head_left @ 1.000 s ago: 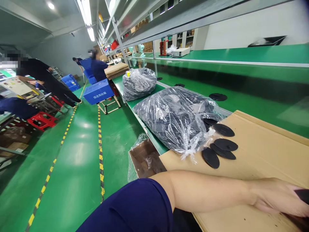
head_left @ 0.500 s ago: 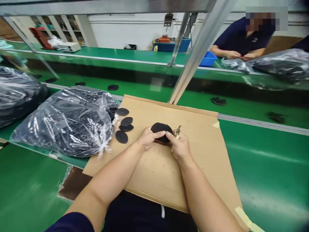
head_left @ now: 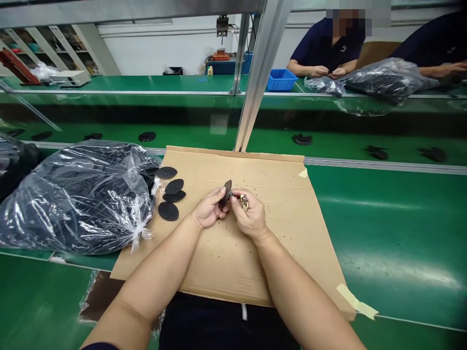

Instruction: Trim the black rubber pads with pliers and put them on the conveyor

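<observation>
Over a flat sheet of cardboard [head_left: 277,243], my left hand [head_left: 207,210] pinches a black round disc [head_left: 226,192] that is turned on edge. My right hand [head_left: 248,217] is closed around a small brass-coloured tool [head_left: 243,201] right beside the disc. Several more black discs [head_left: 171,191] lie on the cardboard to the left. A clear plastic bag full of black parts [head_left: 76,197] rests beside them. Small dark crumbs are scattered on the cardboard around my hands.
A slanted metal post [head_left: 255,82] rises behind the cardboard. Black discs [head_left: 302,139] lie on the green conveyor belt beyond. Across the line, two people in dark blue work at another bag of parts [head_left: 383,78] by a blue bin [head_left: 280,79].
My view swung right from the aisle to the bench. The disc, lying flat between my hands half a second ago, is now tipped on edge, and both hands have drawn slightly closer to me.
</observation>
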`<control>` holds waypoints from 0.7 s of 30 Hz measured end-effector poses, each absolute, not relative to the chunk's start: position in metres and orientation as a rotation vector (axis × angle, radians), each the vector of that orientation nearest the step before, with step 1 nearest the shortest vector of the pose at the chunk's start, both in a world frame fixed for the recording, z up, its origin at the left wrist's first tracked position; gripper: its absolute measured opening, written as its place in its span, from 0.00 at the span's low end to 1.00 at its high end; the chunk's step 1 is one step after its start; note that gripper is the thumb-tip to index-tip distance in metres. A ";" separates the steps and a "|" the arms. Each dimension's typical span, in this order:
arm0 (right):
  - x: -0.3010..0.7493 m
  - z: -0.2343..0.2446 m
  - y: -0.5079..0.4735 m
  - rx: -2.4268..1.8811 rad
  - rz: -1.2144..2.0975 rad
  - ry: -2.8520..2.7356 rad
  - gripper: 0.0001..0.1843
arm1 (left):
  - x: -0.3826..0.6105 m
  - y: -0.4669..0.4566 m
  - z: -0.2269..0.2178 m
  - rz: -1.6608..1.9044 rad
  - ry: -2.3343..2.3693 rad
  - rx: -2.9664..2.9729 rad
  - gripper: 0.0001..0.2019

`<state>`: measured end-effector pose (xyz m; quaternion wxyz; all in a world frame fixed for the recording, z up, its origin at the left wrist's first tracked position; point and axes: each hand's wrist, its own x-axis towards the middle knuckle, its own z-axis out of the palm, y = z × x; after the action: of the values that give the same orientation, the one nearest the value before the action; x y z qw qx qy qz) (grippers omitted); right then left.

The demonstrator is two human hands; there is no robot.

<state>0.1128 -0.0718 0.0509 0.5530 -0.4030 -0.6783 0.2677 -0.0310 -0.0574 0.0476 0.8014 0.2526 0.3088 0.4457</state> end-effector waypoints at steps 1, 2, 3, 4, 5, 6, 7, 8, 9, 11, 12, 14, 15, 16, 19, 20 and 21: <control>0.113 0.051 -0.072 -0.935 0.590 -1.631 0.08 | -0.031 -0.058 0.047 0.942 0.652 0.538 0.22; 0.113 0.051 -0.071 -0.915 0.552 -1.661 0.08 | -0.031 -0.059 0.046 0.928 0.642 0.534 0.23; 0.113 0.051 -0.071 -0.899 0.517 -1.690 0.07 | -0.031 -0.059 0.046 0.917 0.635 0.529 0.23; 0.113 0.051 -0.071 -0.890 0.481 -1.719 0.07 | -0.031 -0.059 0.045 0.910 0.630 0.527 0.24; 0.113 0.052 -0.072 -0.885 0.445 -1.744 0.07 | -0.032 -0.059 0.045 0.907 0.627 0.525 0.25; 0.113 0.052 -0.072 -0.881 0.412 -1.764 0.08 | -0.032 -0.059 0.045 0.905 0.624 0.524 0.25; 0.114 0.053 -0.072 -0.879 0.381 -1.780 0.08 | -0.033 -0.059 0.046 0.904 0.621 0.521 0.26; 0.114 0.054 -0.073 -0.877 0.358 -1.796 0.08 | -0.034 -0.059 0.046 0.905 0.618 0.516 0.26; 0.114 0.054 -0.073 -0.879 0.344 -1.806 0.08 | -0.034 -0.059 0.046 0.906 0.615 0.509 0.26; 0.114 0.056 -0.074 -0.896 0.348 -1.822 0.09 | -0.034 -0.060 0.046 0.915 0.607 0.490 0.25; 0.114 0.056 -0.074 -0.909 0.367 -1.825 0.09 | -0.034 -0.060 0.047 0.922 0.606 0.480 0.24; 0.113 0.056 -0.074 -0.942 0.424 -1.811 0.09 | -0.033 -0.060 0.047 0.956 0.622 0.469 0.22; 0.113 0.054 -0.074 -0.962 0.456 -1.784 0.08 | -0.033 -0.059 0.048 0.987 0.638 0.468 0.21; 0.113 0.053 -0.073 -0.985 0.488 -1.739 0.08 | -0.033 -0.058 0.049 1.028 0.655 0.467 0.20; 0.112 0.045 -0.068 -1.060 0.600 -1.515 0.11 | -0.036 -0.048 0.056 1.237 0.753 0.423 0.19; 0.112 0.042 -0.065 -1.079 0.635 -1.440 0.13 | -0.038 -0.042 0.059 1.318 0.814 0.397 0.18; 0.112 0.039 -0.063 -1.094 0.663 -1.378 0.14 | -0.039 -0.035 0.062 1.396 0.888 0.380 0.18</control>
<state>0.1122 -0.0626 0.0386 0.5895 -0.4700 -0.5919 0.2849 -0.0394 -0.0351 0.0619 0.6609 0.1679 0.3925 0.6172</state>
